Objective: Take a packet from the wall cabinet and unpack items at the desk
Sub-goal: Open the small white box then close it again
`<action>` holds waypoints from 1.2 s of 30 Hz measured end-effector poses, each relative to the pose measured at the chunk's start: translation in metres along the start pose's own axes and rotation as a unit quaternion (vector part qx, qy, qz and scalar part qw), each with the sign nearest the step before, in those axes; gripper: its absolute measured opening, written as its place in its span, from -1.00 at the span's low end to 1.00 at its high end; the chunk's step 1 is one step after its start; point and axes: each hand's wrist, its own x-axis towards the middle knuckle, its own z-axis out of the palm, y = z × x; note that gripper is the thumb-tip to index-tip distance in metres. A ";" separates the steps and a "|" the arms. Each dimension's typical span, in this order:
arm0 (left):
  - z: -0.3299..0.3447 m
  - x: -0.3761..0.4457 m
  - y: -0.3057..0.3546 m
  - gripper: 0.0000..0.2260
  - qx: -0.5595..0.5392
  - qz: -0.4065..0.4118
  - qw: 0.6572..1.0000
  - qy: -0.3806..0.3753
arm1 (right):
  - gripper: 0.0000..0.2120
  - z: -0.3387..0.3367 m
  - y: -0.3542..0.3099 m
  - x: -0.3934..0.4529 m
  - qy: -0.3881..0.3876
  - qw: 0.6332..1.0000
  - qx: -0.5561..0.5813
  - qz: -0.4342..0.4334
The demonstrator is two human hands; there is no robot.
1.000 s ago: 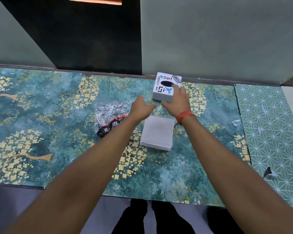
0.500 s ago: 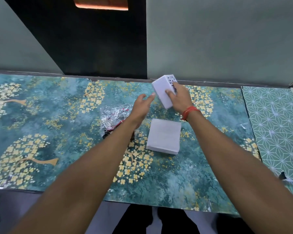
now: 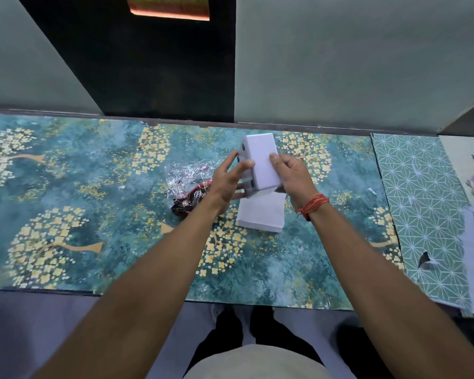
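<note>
Nearest the person, just below both wrists, a flat white box part (image 3: 260,214) lies on the patterned desk (image 3: 66,214); it may be a lid or a tray, and from this angle I cannot tell which. Just left of the left wrist sits a crinkled clear plastic packet (image 3: 188,184) with something dark and red inside, resting on the desk and touching neither hand. Above these, both hands hold a white box (image 3: 260,165) raised off the desk and tilted, its plain face toward the camera. The left hand (image 3: 226,180) has its fingers curled against the box's left side, where dark round marks show, and the right hand (image 3: 292,177) clasps the right edge with the thumb on the upper face; a red thread band (image 3: 312,205) circles that wrist. Judging from this layout, the packet is already down from the cabinet and on the desk, and unpacking is well under way, with the white box apparently next to be opened or emptied. Against the frame of a second ago, the box is no longer flat on the desk beyond the hands with its printed top showing; it is lifted and turned over, and the left hand, then hovering free, now grips it.
</note>
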 end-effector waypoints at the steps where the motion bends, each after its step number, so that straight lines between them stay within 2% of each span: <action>1: -0.002 -0.002 0.000 -0.30 -0.009 -0.006 1.000 -0.004 | -0.75 -0.001 0.000 -0.002 0.008 1.000 0.006 0.016; 3: -0.006 -0.005 -0.001 -0.48 -0.047 -0.017 0.999 -0.014 | -0.73 -0.009 0.001 -0.004 0.041 0.997 0.030 0.055; 6: -0.006 -0.010 -0.001 -0.54 -0.053 -0.021 0.998 -0.037 | -0.71 -0.018 0.003 -0.002 0.038 0.995 0.056 0.067; 8: -0.006 -0.012 -0.002 -0.39 -0.056 -0.039 0.997 -0.026 | -0.73 -0.018 0.003 0.000 0.040 0.994 0.068 0.080; 10: -0.016 -0.009 -0.002 -0.14 -0.101 -0.053 0.993 -0.004 | -0.76 -0.019 0.005 0.004 0.065 0.986 0.104 0.113; 11: -0.025 -0.006 0.000 -0.08 -0.131 -0.050 0.990 0.011 | -0.76 -0.021 0.007 0.006 0.081 0.981 0.120 0.130; 13: -0.046 0.000 0.005 -0.14 -0.142 -0.021 0.988 0.050 | -0.72 -0.031 0.015 0.009 0.111 0.972 0.134 0.155; 14: -0.055 0.003 0.007 -0.23 -0.103 0.000 0.991 0.084 | -0.69 -0.036 0.020 0.011 0.122 0.969 0.141 0.162; 16: -0.067 0.015 0.004 -0.31 0.061 0.020 0.982 0.176 | -0.65 -0.040 0.027 0.012 0.136 0.962 0.166 0.170; 18: -0.073 0.024 -0.008 -0.18 0.285 -0.026 0.926 0.246 | -0.64 -0.039 0.032 0.012 0.135 0.958 0.186 0.172; 20: -0.074 0.025 -0.025 -0.09 0.431 -0.086 0.862 0.253 | -0.63 -0.035 0.037 0.010 0.131 0.953 0.209 0.176; 23: -0.075 0.028 -0.043 -0.04 0.496 -0.111 0.827 0.241 | -0.60 -0.031 0.044 0.008 0.112 0.945 0.248 0.181; 26: -0.073 0.033 -0.048 -0.04 0.544 -0.100 0.798 0.241 | -0.61 -0.032 0.049 0.007 0.103 0.939 0.273 0.181; 28: -0.064 0.032 -0.045 -0.09 0.563 -0.062 0.784 0.254 | -0.63 -0.034 0.051 0.008 0.106 0.936 0.278 0.187; 31: -0.030 0.020 -0.042 -0.29 0.536 0.081 0.799 0.261 | -0.62 -0.037 0.052 0.008 0.108 0.935 0.280 0.188; 33: -0.001 0.011 -0.046 -0.42 0.495 0.132 0.833 0.211 | -0.63 -0.041 0.052 0.007 0.111 0.935 0.285 0.181; 34: 0.011 0.009 -0.051 -0.45 0.481 0.112 0.851 0.177 | -0.63 -0.044 0.052 0.007 0.117 0.933 0.289 0.178; 36: 0.028 0.014 -0.063 -0.39 0.475 -0.005 0.872 0.117 | -0.62 -0.051 0.053 0.008 0.132 0.930 0.297 0.174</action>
